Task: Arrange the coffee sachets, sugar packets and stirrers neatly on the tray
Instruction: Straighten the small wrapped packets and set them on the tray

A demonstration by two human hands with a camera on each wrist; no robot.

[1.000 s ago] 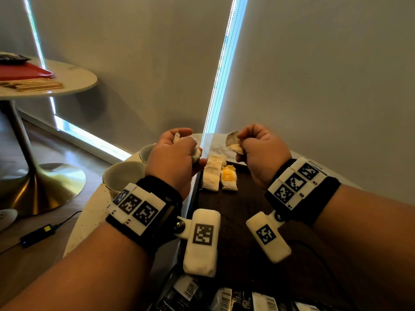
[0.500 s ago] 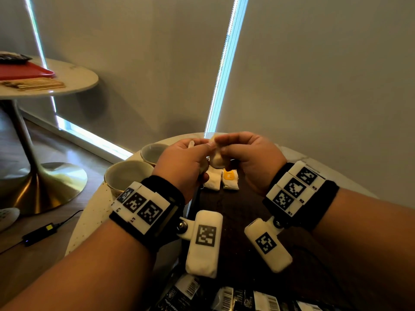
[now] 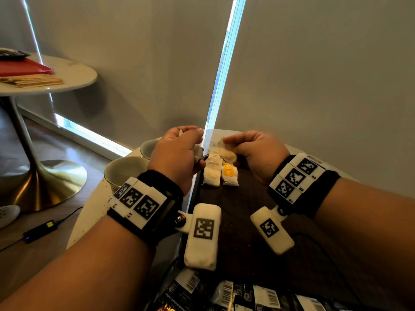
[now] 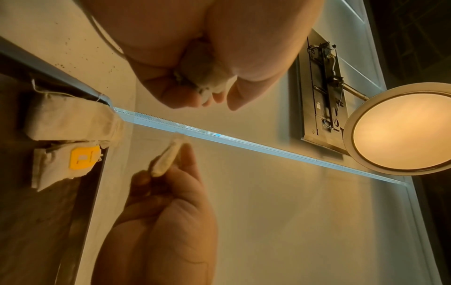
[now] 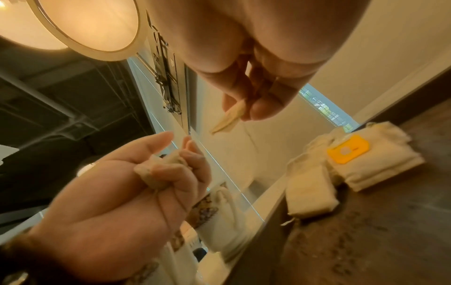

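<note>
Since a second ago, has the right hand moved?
Yes. The right hand swung in to meet the left above the sachets, then drew back right of them.

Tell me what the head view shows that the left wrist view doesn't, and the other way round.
Only the head view shows the two cups beside the tray, the dark barcoded sachets at its near edge, and the side table. Only the left wrist view shows the round ceiling lamp and the underside of the left hand clutching a crumpled bag. Both show the right hand pinching a pale bag, and two bags lying side by side on the tray, one with a yellow tag.
</note>
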